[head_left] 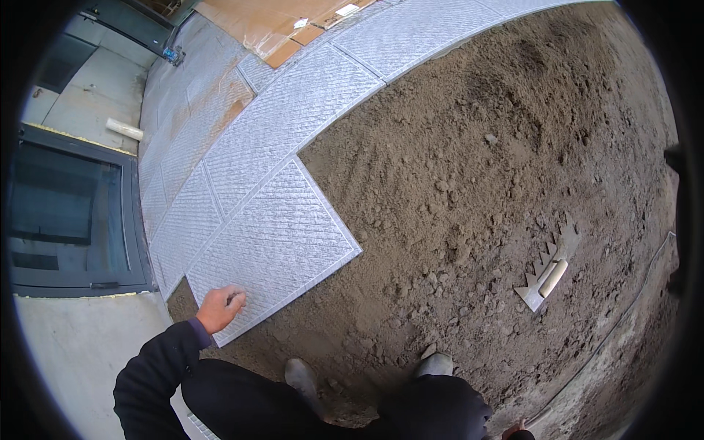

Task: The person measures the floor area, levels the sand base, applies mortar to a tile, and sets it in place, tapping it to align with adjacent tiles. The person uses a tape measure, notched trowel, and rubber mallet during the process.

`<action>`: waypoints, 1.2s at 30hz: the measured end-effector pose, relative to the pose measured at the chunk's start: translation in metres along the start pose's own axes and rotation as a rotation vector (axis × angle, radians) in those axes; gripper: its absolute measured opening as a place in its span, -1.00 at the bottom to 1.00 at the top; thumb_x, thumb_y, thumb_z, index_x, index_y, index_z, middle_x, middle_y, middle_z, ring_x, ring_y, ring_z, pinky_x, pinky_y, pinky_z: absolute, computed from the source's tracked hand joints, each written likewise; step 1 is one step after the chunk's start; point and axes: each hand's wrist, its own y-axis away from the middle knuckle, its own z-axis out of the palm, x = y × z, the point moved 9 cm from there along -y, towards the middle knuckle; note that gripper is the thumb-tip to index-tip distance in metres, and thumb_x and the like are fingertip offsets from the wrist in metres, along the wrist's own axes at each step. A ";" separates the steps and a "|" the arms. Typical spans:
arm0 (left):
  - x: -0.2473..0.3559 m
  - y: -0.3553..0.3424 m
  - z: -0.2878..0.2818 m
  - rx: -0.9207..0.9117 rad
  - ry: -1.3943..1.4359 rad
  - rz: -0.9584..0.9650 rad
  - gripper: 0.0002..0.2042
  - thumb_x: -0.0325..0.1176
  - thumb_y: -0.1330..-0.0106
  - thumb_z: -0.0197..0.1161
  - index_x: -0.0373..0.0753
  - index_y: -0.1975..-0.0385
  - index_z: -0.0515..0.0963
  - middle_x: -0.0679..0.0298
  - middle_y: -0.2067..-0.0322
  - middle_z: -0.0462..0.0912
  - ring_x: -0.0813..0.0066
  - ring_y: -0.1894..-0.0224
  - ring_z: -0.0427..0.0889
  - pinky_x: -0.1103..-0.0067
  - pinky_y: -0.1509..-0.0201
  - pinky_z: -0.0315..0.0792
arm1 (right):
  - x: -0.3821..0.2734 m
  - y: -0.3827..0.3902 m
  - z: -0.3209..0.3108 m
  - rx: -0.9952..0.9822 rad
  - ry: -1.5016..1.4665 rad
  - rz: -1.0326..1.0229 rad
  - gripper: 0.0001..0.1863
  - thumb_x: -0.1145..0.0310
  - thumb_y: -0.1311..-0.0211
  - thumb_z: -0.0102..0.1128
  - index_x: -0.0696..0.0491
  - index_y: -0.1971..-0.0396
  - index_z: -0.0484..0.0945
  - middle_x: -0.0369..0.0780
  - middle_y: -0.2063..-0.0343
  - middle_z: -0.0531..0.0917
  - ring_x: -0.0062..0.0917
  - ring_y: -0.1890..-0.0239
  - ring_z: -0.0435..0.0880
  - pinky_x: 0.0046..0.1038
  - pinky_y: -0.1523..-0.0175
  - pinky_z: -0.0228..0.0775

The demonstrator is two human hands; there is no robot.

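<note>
My left hand is over the near left corner of a grey ribbed paving slab. Its fingers are curled in loosely, and nothing shows in them. Whether they touch the slab is hard to tell. Of my right hand only a small part shows at the lower edge, beside a pale stick-like thing; its fingers are mostly hidden. A notched trowel with big teeth and a pale handle lies on the soil to the right, apart from both hands.
Loose brown soil borders the slab. More laid slabs run along the wall, with brown cardboard sheets on them at the back. A dark-framed window and a white pipe are at left. A thin cable crosses the right side.
</note>
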 end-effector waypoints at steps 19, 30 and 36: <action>-0.108 -0.054 0.014 0.637 -0.294 0.043 -0.39 -0.17 -0.50 0.16 -0.50 -0.37 0.25 -0.16 -0.49 0.16 -0.12 -0.56 0.08 0.13 -0.60 -0.01 | -0.151 0.062 -0.597 0.596 -0.477 0.014 -0.62 0.21 -0.32 0.38 0.27 0.47 0.58 -0.12 0.73 0.50 -0.55 0.64 0.44 -0.32 0.48 0.30; -0.115 -0.057 0.019 0.644 -0.267 0.102 -0.34 -0.29 -0.48 0.07 -0.47 -0.49 0.08 -0.16 -0.55 0.02 -0.14 -0.60 -0.05 0.05 -0.62 -0.17 | -0.513 -0.062 -0.797 0.319 -0.601 -0.679 -0.43 -0.09 -0.62 -0.09 0.18 0.27 0.54 -0.36 0.73 0.44 -0.64 0.84 0.29 -0.44 0.77 0.28; -0.115 -0.059 0.020 0.635 -0.263 0.110 -0.36 -0.34 -0.45 0.01 -0.50 -0.47 0.10 -0.21 -0.53 0.04 -0.21 -0.59 -0.04 0.00 -0.61 -0.18 | -0.624 -0.099 -0.779 0.464 -0.599 -0.795 -0.41 -0.04 -0.58 0.00 0.28 0.35 0.54 0.05 0.65 0.62 -0.05 0.64 0.64 -0.08 0.47 0.51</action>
